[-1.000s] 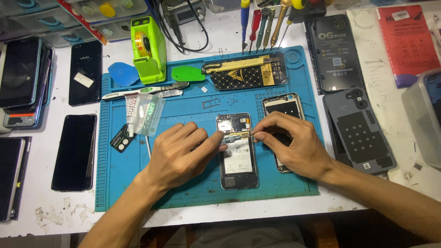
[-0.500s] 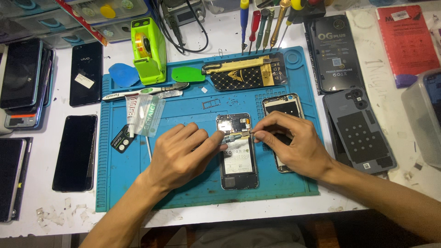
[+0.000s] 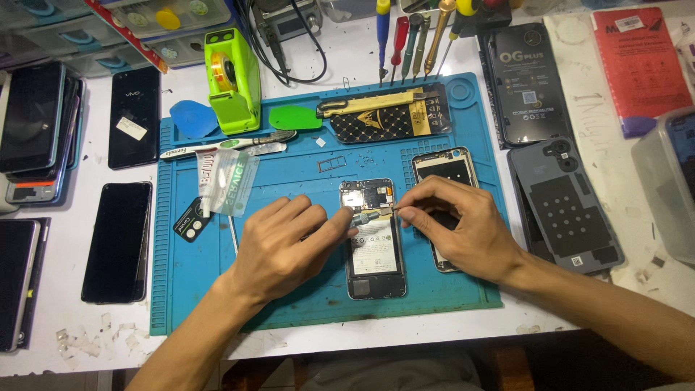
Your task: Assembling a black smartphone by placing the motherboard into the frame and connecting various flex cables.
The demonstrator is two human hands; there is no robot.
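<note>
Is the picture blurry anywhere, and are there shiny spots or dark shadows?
Head view: bright, even light, mostly sharp. The left hand and right hand cast only soft shadows on the blue mat. The opened phone between them looks clear. The black phone on the left shows faint glare, and straight edges bend slightly near the corners.

You've got 1 opened phone (image 3: 373, 239) w/ battery showing, 1 blue mat (image 3: 304, 289), 1 green tape dispenser (image 3: 232, 80), 5 screwdrivers (image 3: 413, 36) in rack, 2 hands on it.

Bright even overhead light, soft shadows, corners perhaps slightly blurred
</note>
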